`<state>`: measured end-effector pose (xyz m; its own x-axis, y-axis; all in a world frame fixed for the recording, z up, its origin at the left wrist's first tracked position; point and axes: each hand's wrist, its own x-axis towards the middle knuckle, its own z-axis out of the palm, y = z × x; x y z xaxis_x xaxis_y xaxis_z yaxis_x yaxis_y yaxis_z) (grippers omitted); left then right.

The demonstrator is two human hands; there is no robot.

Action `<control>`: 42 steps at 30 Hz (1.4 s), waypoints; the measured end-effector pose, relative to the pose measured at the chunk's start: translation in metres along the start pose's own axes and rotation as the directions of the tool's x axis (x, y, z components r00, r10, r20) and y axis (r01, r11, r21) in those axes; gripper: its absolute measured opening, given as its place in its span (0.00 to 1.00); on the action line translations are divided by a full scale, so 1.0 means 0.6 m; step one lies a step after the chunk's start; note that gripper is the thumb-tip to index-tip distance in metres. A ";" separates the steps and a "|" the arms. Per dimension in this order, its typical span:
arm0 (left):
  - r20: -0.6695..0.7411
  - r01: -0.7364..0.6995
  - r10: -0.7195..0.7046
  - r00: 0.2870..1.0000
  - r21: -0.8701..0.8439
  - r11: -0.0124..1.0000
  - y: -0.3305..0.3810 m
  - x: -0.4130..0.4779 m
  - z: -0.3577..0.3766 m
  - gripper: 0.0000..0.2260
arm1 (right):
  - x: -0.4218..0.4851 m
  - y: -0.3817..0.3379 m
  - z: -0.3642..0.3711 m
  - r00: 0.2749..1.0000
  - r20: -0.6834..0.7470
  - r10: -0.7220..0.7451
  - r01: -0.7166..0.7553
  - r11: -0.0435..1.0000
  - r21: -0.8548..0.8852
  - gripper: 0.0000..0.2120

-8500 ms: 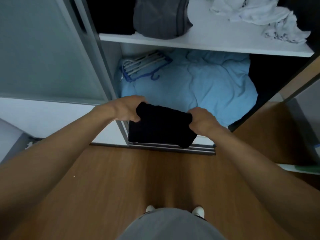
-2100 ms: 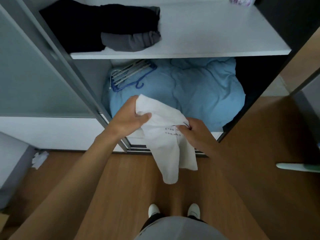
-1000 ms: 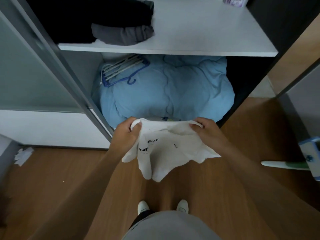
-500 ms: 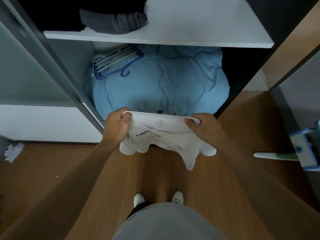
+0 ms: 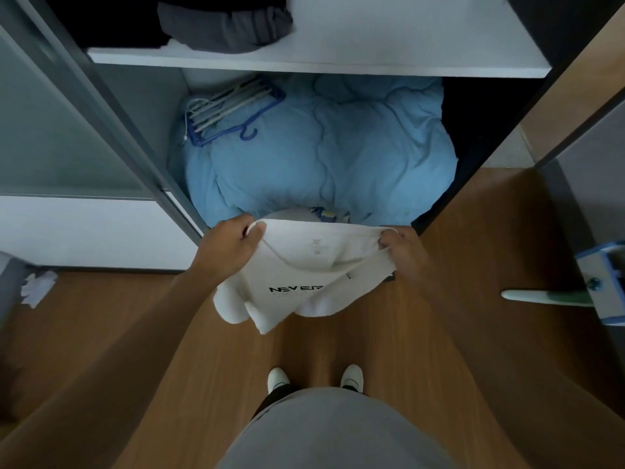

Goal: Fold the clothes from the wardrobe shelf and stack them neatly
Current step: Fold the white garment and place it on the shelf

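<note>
A white T-shirt (image 5: 304,275) with black "NEVER" lettering hangs stretched between my hands in front of the open wardrobe. My left hand (image 5: 230,245) grips its top edge on the left, and my right hand (image 5: 402,252) grips the top edge on the right. The shirt's lower part droops in loose folds above the wooden floor. On the white shelf (image 5: 389,42) above, a folded grey garment (image 5: 226,25) lies beside black clothes (image 5: 111,25) at the left.
A light blue duvet (image 5: 321,157) fills the wardrobe's lower space, with a bundle of blue and white hangers (image 5: 230,110) on it. The grey sliding door (image 5: 67,123) stands at left. A blue-and-white mop head (image 5: 602,282) is at right. My white shoes (image 5: 314,380) stand on the floor.
My hands have moved slightly further apart, pulling the white shirt's top edge taut. The camera tilted down a little, so the shelf sits higher in view.
</note>
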<state>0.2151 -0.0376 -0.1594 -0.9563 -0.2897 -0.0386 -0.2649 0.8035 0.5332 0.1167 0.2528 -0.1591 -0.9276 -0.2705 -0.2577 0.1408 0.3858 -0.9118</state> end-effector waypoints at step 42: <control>0.405 0.309 -0.002 0.914 -0.694 0.650 0.152 -0.067 0.096 0.12 | -0.093 0.001 0.075 0.980 0.163 0.115 -0.125 0.991 0.055 0.08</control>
<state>0.2225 0.0771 -0.1579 -0.9238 -0.0553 -0.3788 -0.3821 0.0711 0.9214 0.1845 0.2284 -0.1598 -0.8365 -0.3643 -0.4094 0.2749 0.3673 -0.8886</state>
